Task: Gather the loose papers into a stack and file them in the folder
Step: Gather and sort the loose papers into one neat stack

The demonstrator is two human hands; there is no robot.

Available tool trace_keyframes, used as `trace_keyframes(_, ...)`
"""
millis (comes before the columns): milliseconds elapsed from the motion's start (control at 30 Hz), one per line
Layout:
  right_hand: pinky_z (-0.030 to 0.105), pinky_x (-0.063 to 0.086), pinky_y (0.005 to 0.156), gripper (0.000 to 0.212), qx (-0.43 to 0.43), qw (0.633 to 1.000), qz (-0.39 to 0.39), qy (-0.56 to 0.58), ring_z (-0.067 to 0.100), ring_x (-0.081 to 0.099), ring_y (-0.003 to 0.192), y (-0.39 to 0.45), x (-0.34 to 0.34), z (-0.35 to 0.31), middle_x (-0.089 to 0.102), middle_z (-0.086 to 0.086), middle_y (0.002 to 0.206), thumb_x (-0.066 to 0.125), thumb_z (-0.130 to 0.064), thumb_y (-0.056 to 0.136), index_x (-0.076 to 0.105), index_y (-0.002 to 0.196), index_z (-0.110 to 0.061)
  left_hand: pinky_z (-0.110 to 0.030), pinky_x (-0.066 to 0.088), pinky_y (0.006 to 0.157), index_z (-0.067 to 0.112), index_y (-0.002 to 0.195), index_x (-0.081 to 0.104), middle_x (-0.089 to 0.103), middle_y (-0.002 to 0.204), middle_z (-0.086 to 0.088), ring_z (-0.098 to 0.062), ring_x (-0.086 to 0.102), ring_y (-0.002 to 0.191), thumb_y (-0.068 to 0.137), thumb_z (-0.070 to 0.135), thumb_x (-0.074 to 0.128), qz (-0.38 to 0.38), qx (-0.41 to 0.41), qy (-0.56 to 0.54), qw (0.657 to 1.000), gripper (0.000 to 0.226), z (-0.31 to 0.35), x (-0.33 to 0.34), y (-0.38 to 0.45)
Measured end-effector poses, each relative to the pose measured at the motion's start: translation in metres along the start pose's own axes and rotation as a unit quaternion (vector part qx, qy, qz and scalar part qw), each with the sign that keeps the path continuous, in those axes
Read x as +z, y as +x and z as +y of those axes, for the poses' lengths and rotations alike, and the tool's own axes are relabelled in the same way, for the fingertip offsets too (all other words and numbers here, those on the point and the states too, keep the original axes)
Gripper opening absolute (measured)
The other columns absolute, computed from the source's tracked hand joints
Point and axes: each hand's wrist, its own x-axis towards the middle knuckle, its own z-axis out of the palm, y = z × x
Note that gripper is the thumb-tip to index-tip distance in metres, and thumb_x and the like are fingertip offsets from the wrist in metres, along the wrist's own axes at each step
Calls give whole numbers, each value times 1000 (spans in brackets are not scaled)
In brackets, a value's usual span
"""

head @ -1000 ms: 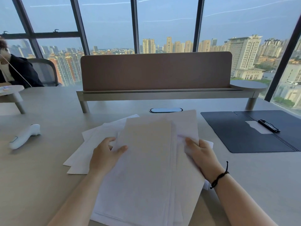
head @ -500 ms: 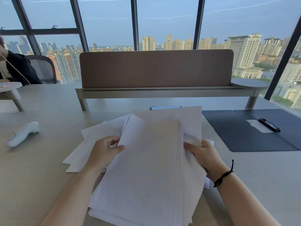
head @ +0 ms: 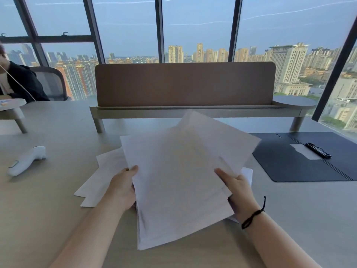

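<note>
Hands hold the stack (head: 179, 182) by its two side edges, above the near middle of the desk (head: 58, 219): the left hand (head: 121, 188) grips the left edge with thumb on top and fingers hidden beneath, and the right hand (head: 237, 188) grips the right edge the same way, a black cord (head: 253, 215) round its wrist. The stack is lifted and tilted, its sheets fanned and uneven at the far edge. Loose papers (head: 102, 176) lie flat on the desk under and left of it, with another sheet edge (head: 248, 174) showing just right of the right hand. Bare desk lies between the stack and the folder (head: 301, 163), which lies open toward the right edge, a black clip (head: 317, 150) on it. A white handheld device (head: 26, 160) rests near the left edge, well apart from the papers. A screen (head: 185, 84) on a raised shelf (head: 193, 111) closes off the far side.
</note>
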Motion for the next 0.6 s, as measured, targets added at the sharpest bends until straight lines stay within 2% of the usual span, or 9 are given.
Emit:
trace_keyframes(67,34,61,61,23,22,998,-64,-2,23,76,75,-11,7,1,79,9,91,58,-2,95,77,104,-13,-50,54,84,0,129,53,65,123,-24,-40,64,108,102,11,49,-12,4,-14,1000,29,-2,5,-4)
trace_keyframes(167,31,58,55,18,33,997,-60,28,22,73,63,-16,10,-2,77,6,75,60,-7,95,77,92,-11,-53,54,82,5,122,55,67,120,-21,-38,66,102,101,12,51,-7,22,-26,999,22,-4,6,-6)
trace_keyframes(200,33,57,61,14,50,997,-52,33,24,73,66,-17,11,-4,76,6,78,65,-13,92,79,93,-11,-53,54,80,7,119,56,68,118,-20,-37,67,100,101,12,52,2,29,-28,999,19,-4,6,-6)
trace_keyframes(267,42,53,80,19,99,992,-46,63,29,72,81,-15,12,-6,78,7,92,75,-27,84,82,98,-16,-52,54,80,11,109,59,69,114,-17,-34,68,95,100,12,53,25,50,-32,998,11,-3,6,-6)
trace_keyframes(333,47,51,93,28,135,983,-56,112,31,74,95,-16,14,-9,77,7,110,72,-32,86,79,110,-18,-57,50,92,15,105,61,70,115,-13,-34,67,101,100,14,53,40,64,-38,996,9,-2,6,-9)
trace_keyframes(400,50,51,98,29,161,974,-66,143,32,74,101,-16,15,-7,75,9,118,65,-27,92,76,118,-18,-59,45,101,18,105,63,70,119,-12,-34,66,109,100,15,54,36,77,-53,995,10,-2,6,-9)
trace_keyframes(467,50,59,86,28,150,968,-88,180,34,76,90,-23,19,-5,77,14,107,72,-15,81,79,107,-10,-56,46,102,16,110,63,69,123,-14,-35,65,112,100,13,53,19,82,-82,993,15,-2,6,-10)
trace_keyframes(533,50,63,65,36,116,963,-120,211,35,76,69,-34,25,-1,78,17,83,89,-12,52,80,86,-4,-52,50,97,11,124,62,68,126,-16,-36,64,115,100,11,52,-6,77,-103,992,26,-5,7,-8)
trace_keyframes(600,42,62,49,37,105,967,-124,196,39,71,58,-57,39,-10,74,16,62,98,-11,40,77,69,-2,-47,54,90,7,131,60,69,126,-17,-36,66,113,100,11,51,-29,68,-104,992,33,-7,10,-9)
